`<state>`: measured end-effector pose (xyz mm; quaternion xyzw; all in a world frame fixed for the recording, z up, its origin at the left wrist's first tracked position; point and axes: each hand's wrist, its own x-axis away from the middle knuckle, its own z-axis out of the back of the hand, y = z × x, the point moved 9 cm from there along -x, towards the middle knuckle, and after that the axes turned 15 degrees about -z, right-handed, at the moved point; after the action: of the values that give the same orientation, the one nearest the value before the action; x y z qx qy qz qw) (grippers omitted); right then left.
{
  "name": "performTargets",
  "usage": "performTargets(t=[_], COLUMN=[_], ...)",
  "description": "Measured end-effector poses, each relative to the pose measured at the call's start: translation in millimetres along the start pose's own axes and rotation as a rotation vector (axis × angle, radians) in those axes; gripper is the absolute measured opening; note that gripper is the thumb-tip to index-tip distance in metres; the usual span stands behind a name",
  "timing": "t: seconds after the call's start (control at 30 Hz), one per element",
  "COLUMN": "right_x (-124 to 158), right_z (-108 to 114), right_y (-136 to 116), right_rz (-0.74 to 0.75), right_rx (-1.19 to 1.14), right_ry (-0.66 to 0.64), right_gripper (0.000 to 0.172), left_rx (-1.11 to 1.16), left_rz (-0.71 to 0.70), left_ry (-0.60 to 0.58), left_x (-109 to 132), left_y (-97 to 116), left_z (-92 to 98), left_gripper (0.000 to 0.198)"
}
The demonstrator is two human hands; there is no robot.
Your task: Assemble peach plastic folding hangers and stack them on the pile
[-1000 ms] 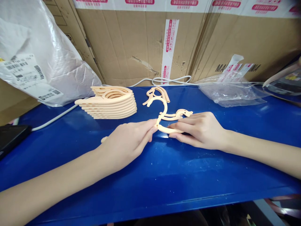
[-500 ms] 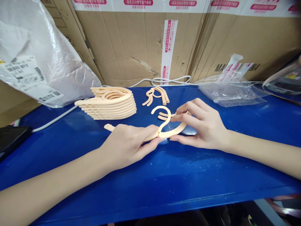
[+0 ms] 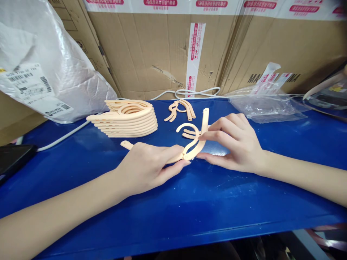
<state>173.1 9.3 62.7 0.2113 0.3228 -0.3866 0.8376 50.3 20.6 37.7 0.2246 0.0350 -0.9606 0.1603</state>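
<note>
A cream folding hanger is held low over the blue table. My left hand is closed round its left arm, whose end sticks out past the knuckles. The hanger's right arm points up and away, beside its curved hook. My right hand is at that raised arm, its fingertips touching it and the thumb lower down, apart from the fingers. Behind them lies another cream hanger, partly hidden. A neat stack of folded cream hangers rests at the back left, and more folded hangers lie at the back middle.
A white plastic parcel leans at the left, above a black device. Cardboard boxes stand along the table's back edge. A white cable and a clear plastic bag lie on the blue table.
The held hanger's right arm has swung upward and inward, toward the hook, and the hook has tilted slightly. My left hand has hardly moved; my right fingers have shifted slightly.
</note>
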Motion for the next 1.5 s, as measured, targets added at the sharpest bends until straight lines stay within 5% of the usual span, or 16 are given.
performTargets(t=[0.47, 0.6, 0.83, 1.07, 1.27, 1.5], right_x=[-1, -6, 4, 14, 12, 2], right_z=[-7, -11, -29, -64, -63, -49], right_y=[-4, 19, 77, 106, 88, 58], right_rz=[0.056, -0.224, -0.677, -0.936, -0.858, -0.555], right_rx=[-0.188, -0.287, -0.467, -0.726, -0.73, -0.683], right_ry=[-0.149, -0.2, -0.099, -0.26, -0.349, -0.381], right_gripper=[0.037, 0.033, 0.014, 0.013, 0.012, 0.015], left_rx=[-0.307, -0.321, -0.307, -0.196, -0.064, 0.137], left_rz=[-0.25, -0.266, -0.193, -0.235, -0.199, -0.117], left_ry=[0.008, 0.011, -0.038, -0.068, -0.048, -0.088], left_x=[-6, -8, -6, -8, -8, -5], left_y=[30, 32, 14, 18, 8, 1], left_z=[5.8, 8.0, 0.2, -5.0, -4.8, -12.5], left_gripper=[0.022, 0.022, 0.027, 0.029, 0.025, 0.027])
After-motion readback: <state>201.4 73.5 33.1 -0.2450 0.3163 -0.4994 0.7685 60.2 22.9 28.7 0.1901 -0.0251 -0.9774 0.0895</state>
